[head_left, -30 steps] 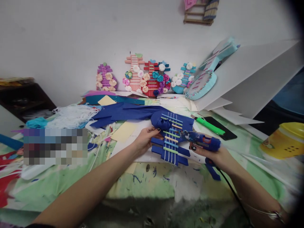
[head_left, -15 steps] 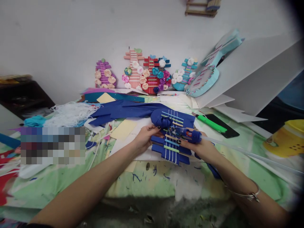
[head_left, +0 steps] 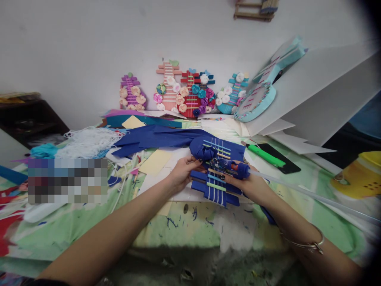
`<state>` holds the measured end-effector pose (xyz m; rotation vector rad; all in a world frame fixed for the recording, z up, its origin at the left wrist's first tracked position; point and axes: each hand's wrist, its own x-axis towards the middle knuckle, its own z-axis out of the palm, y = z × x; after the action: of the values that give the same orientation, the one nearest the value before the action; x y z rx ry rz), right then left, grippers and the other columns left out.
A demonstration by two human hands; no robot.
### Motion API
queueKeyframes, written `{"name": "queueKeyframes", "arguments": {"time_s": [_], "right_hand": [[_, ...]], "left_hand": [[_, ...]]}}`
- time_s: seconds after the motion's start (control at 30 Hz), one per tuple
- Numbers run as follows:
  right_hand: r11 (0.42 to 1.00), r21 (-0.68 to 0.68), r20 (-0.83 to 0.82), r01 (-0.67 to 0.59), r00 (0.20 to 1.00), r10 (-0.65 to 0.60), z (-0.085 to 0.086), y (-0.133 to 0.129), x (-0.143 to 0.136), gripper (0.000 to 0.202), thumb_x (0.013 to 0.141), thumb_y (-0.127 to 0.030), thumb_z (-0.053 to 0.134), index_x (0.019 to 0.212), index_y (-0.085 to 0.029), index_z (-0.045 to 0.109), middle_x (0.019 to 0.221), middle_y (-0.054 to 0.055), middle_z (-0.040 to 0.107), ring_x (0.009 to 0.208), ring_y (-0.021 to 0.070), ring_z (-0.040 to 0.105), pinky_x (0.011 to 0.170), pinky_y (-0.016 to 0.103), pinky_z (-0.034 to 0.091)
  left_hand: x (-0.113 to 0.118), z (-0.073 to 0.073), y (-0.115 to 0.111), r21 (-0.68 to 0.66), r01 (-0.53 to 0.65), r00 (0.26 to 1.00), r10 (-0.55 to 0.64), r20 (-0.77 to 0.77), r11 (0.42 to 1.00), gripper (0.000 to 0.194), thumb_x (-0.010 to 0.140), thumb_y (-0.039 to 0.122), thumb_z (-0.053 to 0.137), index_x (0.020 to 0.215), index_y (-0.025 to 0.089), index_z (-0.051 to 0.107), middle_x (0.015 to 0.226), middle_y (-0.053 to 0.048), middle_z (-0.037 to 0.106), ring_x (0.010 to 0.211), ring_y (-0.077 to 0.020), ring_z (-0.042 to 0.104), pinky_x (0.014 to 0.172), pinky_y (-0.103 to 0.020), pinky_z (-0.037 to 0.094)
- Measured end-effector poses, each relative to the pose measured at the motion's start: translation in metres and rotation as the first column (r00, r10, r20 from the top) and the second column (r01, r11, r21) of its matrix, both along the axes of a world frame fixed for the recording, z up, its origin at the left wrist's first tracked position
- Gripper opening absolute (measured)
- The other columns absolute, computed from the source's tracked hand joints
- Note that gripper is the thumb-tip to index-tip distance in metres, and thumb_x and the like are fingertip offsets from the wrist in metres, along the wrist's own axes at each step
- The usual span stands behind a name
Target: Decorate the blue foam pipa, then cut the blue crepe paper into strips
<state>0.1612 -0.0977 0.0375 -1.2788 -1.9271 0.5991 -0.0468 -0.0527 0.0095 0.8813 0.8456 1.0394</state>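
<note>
Swung leftward over the past second, a blue glue gun (head_left: 238, 170) sat over a blue guitar-shaped craft (head_left: 212, 181) in the head camera's view, its nozzle beside a folded blue rosette (head_left: 205, 152); a second earlier it had hovered nearer the craft's right edge. Firmly wrapped around the gun was the person's right hand (head_left: 253, 184), a silver bracelet (head_left: 315, 247) on that wrist and a clear glue stick (head_left: 282, 184) trailing from the gun's rear. The left hand (head_left: 181, 172) gripped the craft's left edge just below the rosette, thumb on top. The craft, crossed by white strings and pastel sticks, lay between the two hands. Beyond the right hand rested a green-handled tool (head_left: 264, 155), with a yellow container (head_left: 357, 178) farther right. Dark blue sheets (head_left: 157, 138) stretched beyond the left hand, a heap of white cord (head_left: 89, 142) to their left. Well past both hands, flower-trimmed guitar shapes (head_left: 190, 85) lined the wall, while blue scraps (head_left: 171, 222) dotted the green tablecloth (head_left: 178, 236) nearer the person
</note>
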Motion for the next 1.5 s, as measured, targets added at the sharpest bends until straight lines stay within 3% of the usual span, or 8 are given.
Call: {"name": "queueKeyframes", "arguments": {"time_s": [0.7,1.1,1.27,1.5], "right_hand": [[1.000,-0.028,0.040,0.012,0.999,-0.011,0.000,-0.001,0.007,0.024,0.079,-0.041,0.064,0.094,-0.022,0.067,0.096,0.005,0.070,0.089,0.0251,0.063,0.082,0.039,0.050],[1.000,0.002,0.080,0.028,0.996,-0.028,0.006,-0.007,0.007,0.023,0.079,-0.043,0.063,0.084,-0.021,0.064,0.081,0.002,0.067,0.075,0.0208,0.059,0.067,0.032,0.047],[0.995,0.096,0.125,0.034,0.991,-0.046,0.008,-0.012,0.007,0.027,0.078,-0.043,0.063,0.070,-0.021,0.051,0.070,0.000,0.059,0.064,0.0163,0.052,0.059,0.028,0.038],[0.984,0.178,0.196,0.009,0.980,-0.045,0.012,-0.020,0.011,0.025,0.081,-0.043,0.060,0.075,-0.021,0.052,0.073,0.001,0.059,0.067,0.0173,0.052,0.060,0.028,0.037]], "left_hand": [[-0.001,0.000,-0.001,0.004,0.016,1.000,-0.016,0.005,1.000,0.018,0.076,0.023,0.072,0.085,0.012,0.061,0.070,-0.008,0.069,0.057,-0.0158,0.065,0.052,-0.025,0.053],[-0.001,0.001,-0.001,-0.002,0.019,1.000,-0.019,0.004,1.000,0.016,0.077,0.022,0.070,0.085,0.012,0.061,0.067,-0.006,0.069,0.055,-0.0146,0.065,0.051,-0.022,0.051],[0.000,0.002,-0.001,-0.010,0.007,1.000,-0.007,0.001,1.000,0.014,0.077,0.021,0.070,0.078,0.013,0.058,0.065,-0.005,0.068,0.052,-0.0143,0.063,0.050,-0.024,0.052],[-0.001,0.002,-0.002,-0.009,0.008,1.000,-0.008,0.001,1.000,0.016,0.075,0.022,0.072,0.077,0.013,0.059,0.065,-0.005,0.067,0.051,-0.0136,0.062,0.051,-0.024,0.053]]}}
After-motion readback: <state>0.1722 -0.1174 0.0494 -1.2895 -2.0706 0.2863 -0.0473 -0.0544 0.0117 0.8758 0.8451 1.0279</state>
